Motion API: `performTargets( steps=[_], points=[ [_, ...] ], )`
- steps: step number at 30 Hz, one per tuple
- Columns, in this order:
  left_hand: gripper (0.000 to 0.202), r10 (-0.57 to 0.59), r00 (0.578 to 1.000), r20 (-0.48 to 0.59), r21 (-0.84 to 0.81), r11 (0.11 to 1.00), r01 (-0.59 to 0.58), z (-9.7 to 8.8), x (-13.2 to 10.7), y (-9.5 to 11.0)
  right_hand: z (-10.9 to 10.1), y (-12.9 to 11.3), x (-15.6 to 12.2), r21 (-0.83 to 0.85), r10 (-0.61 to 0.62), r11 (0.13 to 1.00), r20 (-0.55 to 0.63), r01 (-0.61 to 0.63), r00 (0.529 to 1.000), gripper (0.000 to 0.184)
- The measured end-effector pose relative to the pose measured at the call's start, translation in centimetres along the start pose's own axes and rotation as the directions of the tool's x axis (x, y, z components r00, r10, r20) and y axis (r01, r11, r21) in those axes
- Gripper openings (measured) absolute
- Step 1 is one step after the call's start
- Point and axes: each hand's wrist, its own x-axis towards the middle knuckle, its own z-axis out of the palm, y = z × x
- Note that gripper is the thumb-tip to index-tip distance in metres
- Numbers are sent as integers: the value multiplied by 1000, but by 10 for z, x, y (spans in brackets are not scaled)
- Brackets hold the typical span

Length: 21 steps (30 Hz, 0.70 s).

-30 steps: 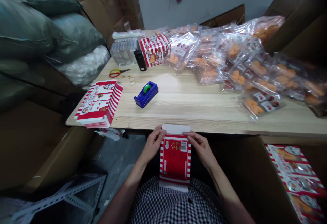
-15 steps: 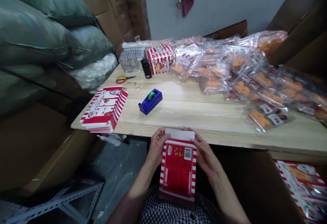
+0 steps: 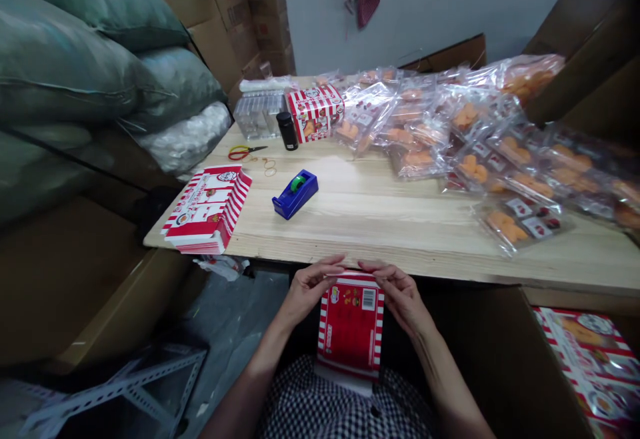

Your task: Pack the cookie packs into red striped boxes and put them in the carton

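Note:
A red and white striped carton (image 3: 351, 322) with a barcode stands on my lap, just under the near edge of the wooden table (image 3: 400, 225). My left hand (image 3: 311, 285) grips its upper left corner, fingers curled over the top. On the upper right corner my right hand (image 3: 397, 289) does the same, its fingertips pressing on the carton's top end. The white top flap is no longer visible under my fingers.
A stack of flat striped cartons (image 3: 207, 209) lies at the table's left corner. A blue tape dispenser (image 3: 295, 193), scissors (image 3: 245, 152), rubber bands (image 3: 269, 167), a black bottle (image 3: 287, 131) and an assembled striped box (image 3: 315, 112) stand behind. Several bagged orange toys (image 3: 475, 152) cover the right. Filled boxes (image 3: 595, 359) sit lower right.
The white top flap stood up above the carton before; now my fingertips have come together over the top and the flap is folded down out of sight.

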Motion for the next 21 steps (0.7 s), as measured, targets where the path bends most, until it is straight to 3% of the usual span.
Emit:
performTargets(
  steps=[6,10,14,21],
  points=[
    [20,-39,997,64,34,999,37,0,2,5,-11,-6,1,-237,-11,971,68,27,998,15],
    [16,-89,992,89,49,995,85,2,9,26,-2,-28,5,-311,85,949,102,-50,991,12],
    [28,-154,976,157,106,985,138,-1,13,38,4,-43,8,-407,160,911,193,-70,968,30],
    [21,-86,994,72,172,982,73,1,18,37,3,-35,15,-450,125,891,134,-52,983,26]
  ],
)
